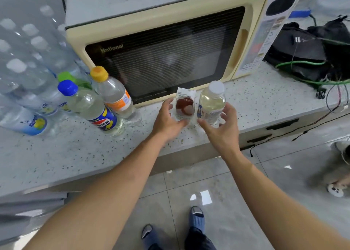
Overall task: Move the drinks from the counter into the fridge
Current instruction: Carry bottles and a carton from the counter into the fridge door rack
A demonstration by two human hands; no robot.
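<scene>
Near the table's (79, 151) front edge, before the microwave (162, 47), stood a small carton (185, 104) and a white-capped bottle (211, 103). Left hand (166, 120) cupped the carton, right hand (221, 125) the bottle, fingers (230, 107) half-curled, neither closed yet. Both looked light; the carton probably soft, so mid-body grips suited.

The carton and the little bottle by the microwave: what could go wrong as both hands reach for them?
The carton and white-capped bottle stand very close together, so the left hand or right hand closing in could knock one over. Both stand near the counter edge, so a tipped drink might fall to the floor.
</scene>
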